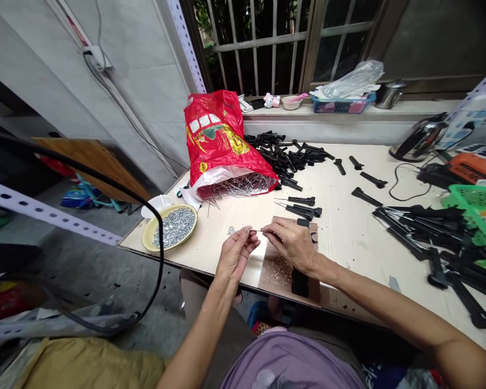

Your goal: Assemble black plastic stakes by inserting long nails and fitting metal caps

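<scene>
Holds a thin metal rod point(256, 230) near the centre of the frame, over the pale table point(340, 232). Runs almost level, with its long axis left to right, pointing one end toward each hand; cannot tell which is the tip. Pinches the left end between thumb and fingertips of the left hand point(237, 251), with the remaining fingers half curled. Grasps the other end in the closed fingertips of the right hand point(294, 241), with knuckles turned up, above a brown board point(276, 266).
</scene>
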The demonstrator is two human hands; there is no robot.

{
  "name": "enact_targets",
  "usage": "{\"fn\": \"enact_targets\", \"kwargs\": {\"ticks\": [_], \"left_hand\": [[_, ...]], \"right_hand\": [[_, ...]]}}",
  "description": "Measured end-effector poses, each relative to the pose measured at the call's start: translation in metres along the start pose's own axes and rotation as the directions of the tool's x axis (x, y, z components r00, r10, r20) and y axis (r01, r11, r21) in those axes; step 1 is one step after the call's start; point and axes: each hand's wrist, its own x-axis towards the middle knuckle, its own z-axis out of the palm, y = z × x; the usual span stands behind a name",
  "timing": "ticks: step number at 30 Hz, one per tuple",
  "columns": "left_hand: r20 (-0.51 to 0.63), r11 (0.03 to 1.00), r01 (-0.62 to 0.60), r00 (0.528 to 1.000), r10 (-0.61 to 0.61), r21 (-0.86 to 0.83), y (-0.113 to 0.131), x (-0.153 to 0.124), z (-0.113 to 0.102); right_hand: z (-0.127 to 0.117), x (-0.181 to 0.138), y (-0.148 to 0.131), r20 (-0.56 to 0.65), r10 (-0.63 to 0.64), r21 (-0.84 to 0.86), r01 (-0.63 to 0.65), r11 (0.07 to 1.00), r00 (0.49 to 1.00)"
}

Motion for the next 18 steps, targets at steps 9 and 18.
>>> {"fn": "enact_targets", "kwargs": {"ticks": [9,18], "left_hand": [[0.003,0.994,-0.064,0.998,0.064,0.085,-0.009,-0.002,0.012],[-0.002,0.962,-0.139,0.990,0.143,0.236,-0.021,-0.003,0.014]], "right_hand": [[-0.008,-0.011,0.003,-0.043,-0.028,-0.156,0.021,0.987,0.999],[-0.005,-0.021,0.008,-0.076,-0.036,-0.281,0.013,0.960,0.996]]}}
